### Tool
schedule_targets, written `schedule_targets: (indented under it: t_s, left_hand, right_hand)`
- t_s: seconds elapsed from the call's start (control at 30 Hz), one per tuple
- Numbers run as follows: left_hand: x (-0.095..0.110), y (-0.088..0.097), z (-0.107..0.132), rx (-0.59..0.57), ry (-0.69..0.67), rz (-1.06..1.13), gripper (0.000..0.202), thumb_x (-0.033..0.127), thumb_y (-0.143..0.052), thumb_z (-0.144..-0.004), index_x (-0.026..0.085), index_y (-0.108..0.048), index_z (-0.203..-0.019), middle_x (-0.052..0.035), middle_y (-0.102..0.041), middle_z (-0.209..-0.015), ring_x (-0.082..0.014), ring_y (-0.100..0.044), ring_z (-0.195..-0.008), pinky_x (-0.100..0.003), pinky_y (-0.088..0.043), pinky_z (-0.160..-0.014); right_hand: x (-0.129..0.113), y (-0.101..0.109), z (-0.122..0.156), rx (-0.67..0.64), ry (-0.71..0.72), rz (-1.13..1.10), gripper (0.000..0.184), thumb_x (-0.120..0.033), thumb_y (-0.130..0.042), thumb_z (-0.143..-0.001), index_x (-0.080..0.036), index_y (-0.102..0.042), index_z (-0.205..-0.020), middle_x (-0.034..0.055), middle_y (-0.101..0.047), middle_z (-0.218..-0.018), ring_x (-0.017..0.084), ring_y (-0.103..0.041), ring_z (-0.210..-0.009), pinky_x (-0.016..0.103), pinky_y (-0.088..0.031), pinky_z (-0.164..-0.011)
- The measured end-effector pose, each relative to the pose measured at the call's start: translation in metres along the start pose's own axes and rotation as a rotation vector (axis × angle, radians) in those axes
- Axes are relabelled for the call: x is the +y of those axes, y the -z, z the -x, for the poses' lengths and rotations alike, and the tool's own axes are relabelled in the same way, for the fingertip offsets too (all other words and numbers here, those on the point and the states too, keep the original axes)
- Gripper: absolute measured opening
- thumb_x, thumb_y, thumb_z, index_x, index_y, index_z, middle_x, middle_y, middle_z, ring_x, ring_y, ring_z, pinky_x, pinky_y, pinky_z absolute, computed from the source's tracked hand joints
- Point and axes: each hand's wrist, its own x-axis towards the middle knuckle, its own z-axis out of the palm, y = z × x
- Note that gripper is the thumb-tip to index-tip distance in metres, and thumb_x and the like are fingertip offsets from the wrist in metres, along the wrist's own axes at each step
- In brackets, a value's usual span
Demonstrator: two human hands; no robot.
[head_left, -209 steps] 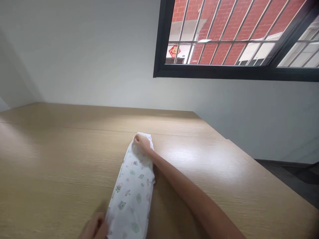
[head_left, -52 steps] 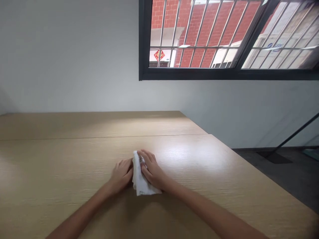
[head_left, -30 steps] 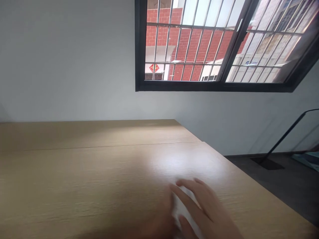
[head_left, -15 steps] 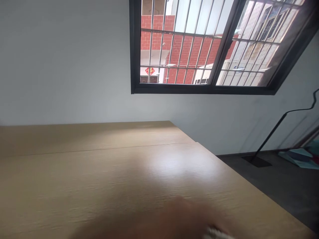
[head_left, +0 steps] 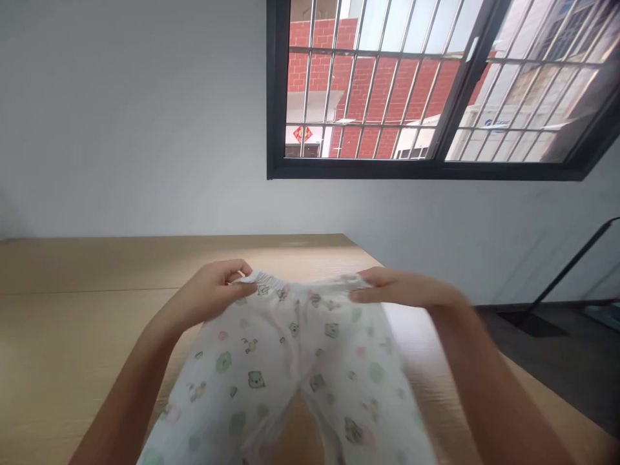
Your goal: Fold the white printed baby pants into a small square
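Observation:
A small pair of white trousers (head_left: 290, 361) printed with little green and pink animals hangs spread out above the wooden table (head_left: 72, 310). My left hand (head_left: 213, 294) pinches the left end of the elastic waistband. My right hand (head_left: 402, 290) pinches the right end of it. Both legs of the trousers drop toward me and run off the bottom of the picture.
The table's far edge meets a white wall. A black-framed barred window (head_left: 426, 90) sits at the upper right, showing a red brick building. The table's right edge drops to a dark floor, where a black stand (head_left: 557, 284) leans.
Earlier both hands pressed a small folded white bundle on the table. Then the view swung and blurred. Now both hands hold an unfolded pair of printed trousers by the waistband.

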Motion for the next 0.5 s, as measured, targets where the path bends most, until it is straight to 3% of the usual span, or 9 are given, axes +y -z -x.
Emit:
schedule_targets:
  t_s: [0.03,0.07,0.13,0.2,0.33,0.5]
  left_hand:
    - [-0.018,0.0,-0.013,-0.113,0.041,-0.021,0.023,0.04,-0.055,-0.07,0.017,-0.053,-0.073,0.005,-0.038,-0.052,-0.008,-0.036,-0.045,-0.017,-0.026,-0.04]
    - [-0.036,-0.003,-0.026,-0.191,0.072,-0.044,0.019,0.036,-0.054,-0.068,0.018,-0.052,-0.075,0.0045,-0.041,-0.055,-0.0089,-0.039,-0.047,-0.018,-0.027,-0.04]
    - [-0.071,-0.014,-0.046,-0.269,0.14,-0.126,0.015,0.027,-0.052,-0.062,0.017,-0.052,-0.073,0.0029,-0.048,-0.061,-0.0108,-0.043,-0.05,-0.019,-0.029,-0.041]
    - [-0.102,-0.028,-0.06,-0.283,0.163,-0.164,0.013,0.019,-0.05,-0.057,0.017,-0.054,-0.069,0.0015,-0.053,-0.065,-0.0125,-0.048,-0.055,-0.019,-0.032,-0.045]
    - [-0.136,-0.05,-0.073,-0.182,0.146,-0.217,0.014,0.015,-0.046,-0.06,0.018,-0.056,-0.07,-0.0002,-0.061,-0.078,-0.0156,-0.055,-0.072,-0.02,-0.036,-0.057]
    - [-0.149,-0.059,-0.079,0.041,0.164,-0.354,0.018,0.021,-0.039,-0.077,0.02,-0.054,-0.085,-0.0043,-0.062,-0.089,-0.0205,-0.055,-0.082,-0.028,-0.038,-0.068]
  right_hand:
    - [0.011,-0.01,-0.022,-0.253,-0.038,-0.128,0.031,-0.04,-0.053,-0.078,-0.011,-0.065,-0.076,0.0046,-0.063,-0.083,0.015,-0.06,-0.078,0.021,-0.047,-0.067]
    - [0.022,-0.021,-0.042,-0.354,-0.108,-0.197,0.026,-0.036,-0.053,-0.079,-0.012,-0.063,-0.078,0.0058,-0.062,-0.081,0.015,-0.059,-0.076,0.02,-0.047,-0.063]
    - [0.044,-0.045,-0.075,-0.412,-0.233,-0.195,0.017,-0.028,-0.057,-0.075,-0.013,-0.054,-0.066,0.003,-0.058,-0.067,0.013,-0.057,-0.063,0.02,-0.045,-0.055]
    - [0.062,-0.064,-0.098,-0.434,-0.296,-0.152,0.021,-0.02,-0.058,-0.072,-0.014,-0.045,-0.056,0.0004,-0.051,-0.056,0.012,-0.054,-0.053,0.021,-0.042,-0.048]
    - [0.083,-0.089,-0.118,-0.323,-0.312,-0.047,0.023,-0.013,-0.052,-0.077,-0.014,-0.042,-0.056,-0.0046,-0.04,-0.048,0.009,-0.048,-0.044,0.019,-0.032,-0.042]
    - [0.099,-0.103,-0.123,-0.009,-0.28,0.07,0.019,-0.022,-0.042,-0.09,-0.012,-0.051,-0.077,-0.0058,-0.042,-0.051,0.007,-0.041,-0.042,0.019,-0.034,-0.045]
